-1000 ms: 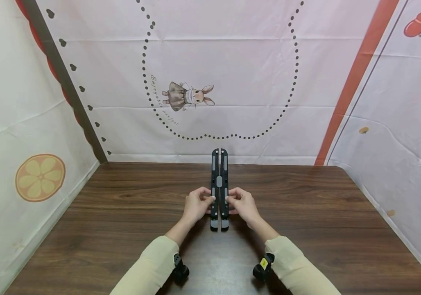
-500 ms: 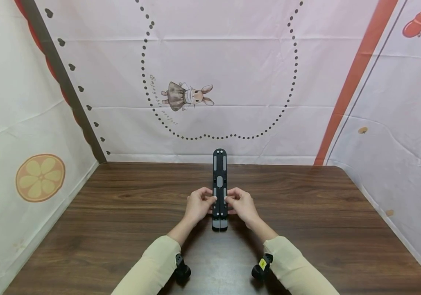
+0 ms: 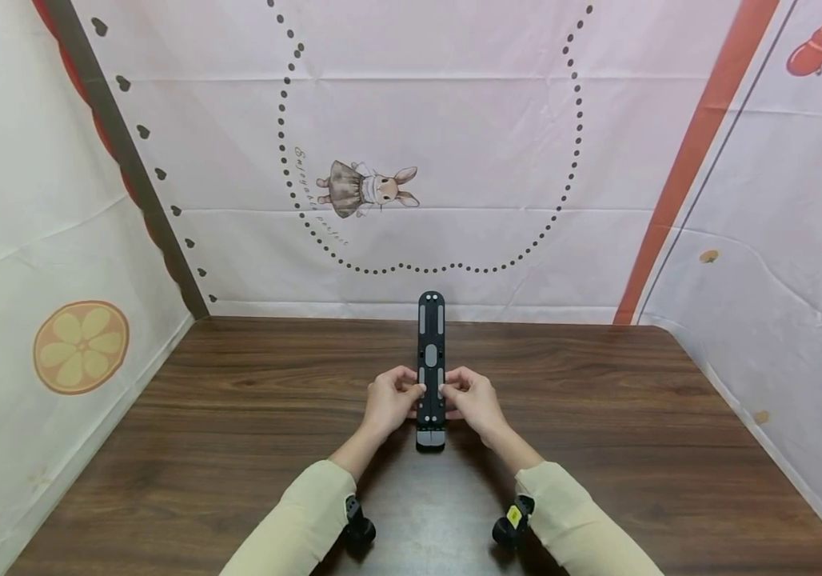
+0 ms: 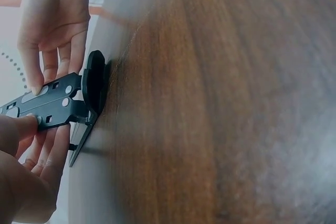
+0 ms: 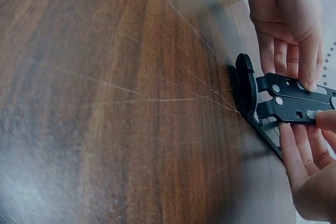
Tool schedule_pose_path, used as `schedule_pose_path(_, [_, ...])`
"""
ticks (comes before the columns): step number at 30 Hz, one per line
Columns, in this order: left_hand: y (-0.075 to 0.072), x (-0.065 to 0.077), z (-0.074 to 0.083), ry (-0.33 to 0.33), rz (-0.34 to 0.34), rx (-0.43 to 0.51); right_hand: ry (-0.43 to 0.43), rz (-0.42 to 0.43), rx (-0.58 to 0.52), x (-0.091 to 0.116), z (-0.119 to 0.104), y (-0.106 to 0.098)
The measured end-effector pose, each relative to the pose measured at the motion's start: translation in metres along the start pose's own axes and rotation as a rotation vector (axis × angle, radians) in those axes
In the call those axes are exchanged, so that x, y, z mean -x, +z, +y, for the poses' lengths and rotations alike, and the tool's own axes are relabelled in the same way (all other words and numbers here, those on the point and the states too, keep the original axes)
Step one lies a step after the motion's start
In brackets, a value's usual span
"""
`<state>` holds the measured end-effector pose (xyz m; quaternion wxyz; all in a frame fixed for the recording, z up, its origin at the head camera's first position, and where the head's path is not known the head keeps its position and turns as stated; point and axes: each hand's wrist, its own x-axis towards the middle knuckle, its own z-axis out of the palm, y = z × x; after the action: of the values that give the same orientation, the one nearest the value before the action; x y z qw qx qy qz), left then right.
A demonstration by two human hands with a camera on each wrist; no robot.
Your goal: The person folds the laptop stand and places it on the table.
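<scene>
A black folding laptop stand (image 3: 431, 332) with grey pads stands in the middle of the table, its two long bars side by side. My left hand (image 3: 388, 400) pinches the left bar, thumb on top and fingers underneath. Opposite it, my right hand (image 3: 477, 400) grips the right bar the same way. The left wrist view has the stand's upper bars (image 4: 58, 100) slanting above a lower leg, with the curved front hooks (image 4: 94, 82) close to the tabletop. From the right wrist, only a thin seam shows between the bars (image 5: 294, 93).
The brown wooden table (image 3: 274, 400) spreads around both arms. Behind it hangs a printed white cloth (image 3: 454, 160), with cloth walls at the left and right sides too. Each wrist carries a small black camera (image 3: 361, 528).
A second ago a gap ran between the stand's two bars. Both hands have moved inward slightly, bringing the bars together. The grips stay the same.
</scene>
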<state>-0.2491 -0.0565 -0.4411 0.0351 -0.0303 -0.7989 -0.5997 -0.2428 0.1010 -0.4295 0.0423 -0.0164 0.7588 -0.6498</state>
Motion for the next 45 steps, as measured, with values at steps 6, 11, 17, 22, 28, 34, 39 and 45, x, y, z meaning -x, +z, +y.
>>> schedule_pose_path(6, [0.0,0.0,0.001,-0.002,0.0,-0.008,0.002,0.016,0.019,-0.006,0.005,-0.001])
schedule_pose_path(11, [-0.001,0.001,0.002,0.006,0.005,-0.04,0.014,0.0,0.017,-0.006,0.004,-0.002])
schedule_pose_path(17, [-0.002,0.003,0.004,0.037,0.032,-0.112,0.019,-0.011,0.025,-0.005,0.004,-0.001])
schedule_pose_path(22, [-0.003,0.004,0.007,0.062,0.061,-0.2,0.019,0.001,0.045,-0.005,0.002,-0.001])
schedule_pose_path(28, [-0.004,0.007,0.011,0.072,0.078,-0.326,0.021,-0.008,0.042,-0.002,-0.001,0.0])
schedule_pose_path(34, [-0.007,0.015,0.015,0.078,0.065,-0.415,0.016,-0.024,0.043,-0.001,-0.002,-0.002])
schedule_pose_path(39, [-0.009,0.024,0.017,0.088,0.024,-0.485,0.019,-0.031,0.041,-0.003,-0.001,-0.002])
schedule_pose_path(45, [-0.008,0.034,0.017,0.08,-0.038,-0.553,0.019,-0.034,0.039,-0.005,0.0,-0.003])
